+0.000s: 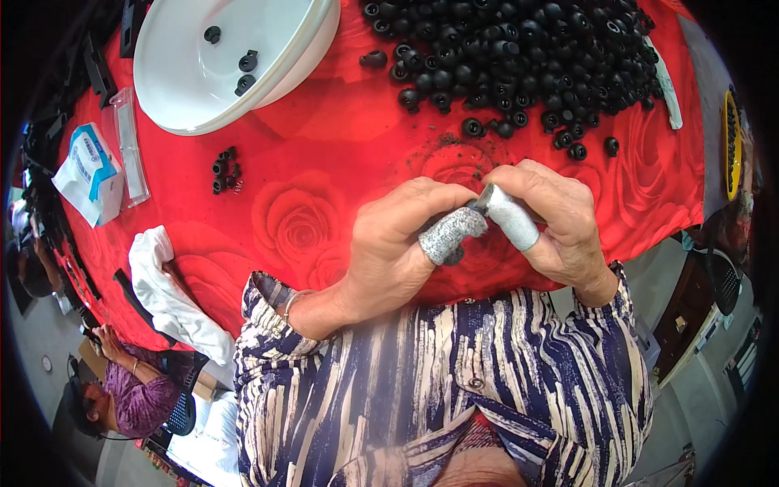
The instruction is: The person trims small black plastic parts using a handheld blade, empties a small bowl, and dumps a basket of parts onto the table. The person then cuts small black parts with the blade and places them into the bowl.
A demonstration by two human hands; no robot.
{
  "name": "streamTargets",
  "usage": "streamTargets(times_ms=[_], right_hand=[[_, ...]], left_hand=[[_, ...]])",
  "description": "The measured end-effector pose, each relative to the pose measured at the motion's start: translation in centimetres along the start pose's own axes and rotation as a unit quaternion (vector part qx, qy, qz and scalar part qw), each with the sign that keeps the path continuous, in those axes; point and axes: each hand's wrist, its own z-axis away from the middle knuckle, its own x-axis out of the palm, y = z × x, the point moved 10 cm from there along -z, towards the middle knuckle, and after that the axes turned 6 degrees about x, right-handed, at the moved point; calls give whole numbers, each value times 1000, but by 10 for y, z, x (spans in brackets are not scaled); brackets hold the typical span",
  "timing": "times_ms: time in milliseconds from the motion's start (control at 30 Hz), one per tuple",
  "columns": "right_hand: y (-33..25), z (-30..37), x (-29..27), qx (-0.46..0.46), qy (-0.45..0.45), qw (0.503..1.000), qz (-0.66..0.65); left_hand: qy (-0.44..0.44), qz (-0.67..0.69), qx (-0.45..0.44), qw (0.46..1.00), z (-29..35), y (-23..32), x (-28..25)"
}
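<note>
Near the middle of the red table my left hand [391,235] is closed, pinching a small black plastic part [477,208] between its fingers and a thumb wrapped in speckled grey tape. My right hand [561,213] meets it fingertip to fingertip, its thumb wrapped in silvery tape. It grips a small flat metallic piece [485,196], blade-like, against the black part. The fingers hide most of both things. Beyond my hands, dark crumbs [462,158] are scattered on the cloth. Farther off lies a large heap of black round plastic parts with holes [519,65].
A white bowl [182,89] at the far left holds a few black parts. Nearer lie a small group of black pieces [220,169] with springs, a white-and-blue packet [89,174], a clear strip [130,146] and a white cloth [174,296]. Another person [142,390] sits at lower left.
</note>
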Motion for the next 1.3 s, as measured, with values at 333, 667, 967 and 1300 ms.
streamTargets(times_ms=[333, 667, 967, 1300], right_hand=[[-2, 0, -1, 1, -11, 1000, 4], [-6, 4, -22, 12, 27, 996, -90], [-31, 10, -11, -172, 86, 981, -11], [-53, 26, -9, -314, 105, 941, 73]], left_hand=[[-4, -23, 4, 1000, -3, 0, 1], [-50, 232, -139, 961, 0, -12, 14], [-65, 289, -154, 943, 5, -23, 20], [-71, 329, -215, 917, 13, -30, 28]])
